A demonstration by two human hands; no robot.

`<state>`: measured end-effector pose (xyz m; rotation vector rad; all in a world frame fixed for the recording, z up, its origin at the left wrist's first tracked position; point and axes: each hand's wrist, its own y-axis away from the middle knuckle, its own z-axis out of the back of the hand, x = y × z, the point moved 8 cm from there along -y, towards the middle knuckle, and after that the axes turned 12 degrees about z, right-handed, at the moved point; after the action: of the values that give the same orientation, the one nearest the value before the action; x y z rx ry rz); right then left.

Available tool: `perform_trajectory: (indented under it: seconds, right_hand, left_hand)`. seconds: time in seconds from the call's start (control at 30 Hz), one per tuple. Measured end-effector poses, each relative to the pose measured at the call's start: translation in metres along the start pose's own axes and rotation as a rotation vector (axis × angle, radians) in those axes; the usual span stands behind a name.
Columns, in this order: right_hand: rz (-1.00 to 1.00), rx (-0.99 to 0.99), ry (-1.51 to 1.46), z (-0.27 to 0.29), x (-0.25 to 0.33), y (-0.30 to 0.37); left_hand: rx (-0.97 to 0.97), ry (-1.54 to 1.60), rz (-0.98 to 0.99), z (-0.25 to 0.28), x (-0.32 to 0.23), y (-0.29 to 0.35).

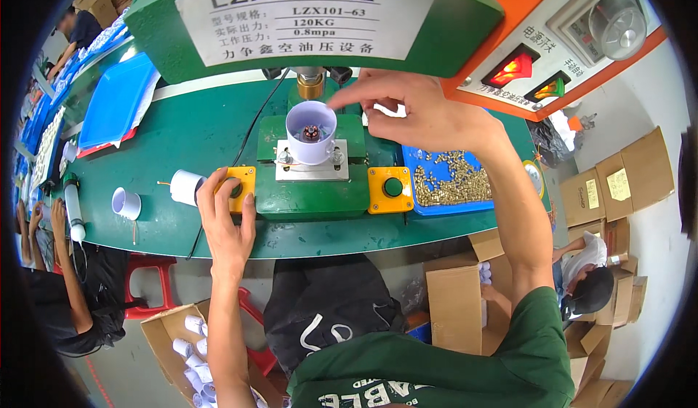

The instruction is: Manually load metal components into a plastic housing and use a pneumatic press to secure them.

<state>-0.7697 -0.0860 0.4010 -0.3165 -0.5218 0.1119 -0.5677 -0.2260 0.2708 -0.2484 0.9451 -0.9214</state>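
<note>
A white plastic cup stands upright in the metal fixture of a green bench press, with a dark and coppery part at its bottom. Above it hangs the brass-coloured press tip. My right hand reaches in from the right, its index finger stretched to the cup's rim and the other fingers loosely bent; I see nothing held. My left hand rests over the left yellow button box, fingers spread and partly covering its button. Another white cup lies on its side against those fingers.
A third cup lies farther left. At right are the other yellow button box and a blue tray of small brass parts. An orange control box overhangs them. Blue trays lie back left. Co-workers sit at both sides.
</note>
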Motion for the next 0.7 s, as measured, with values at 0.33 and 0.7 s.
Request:
perform_trajectory:
  seconds: [0.33, 0.7]
  right_hand:
    - [-0.017, -0.089, 0.212, 0.019, 0.006, 0.007]
    - [-0.129, -0.081, 0.004, -0.010, -0.005, -0.012]
  left_hand:
    - [-0.004, -0.009, 0.004, 0.000, 0.002, 0.000]
    - [-0.002, -0.003, 0.005, 0.000, 0.001, 0.000]
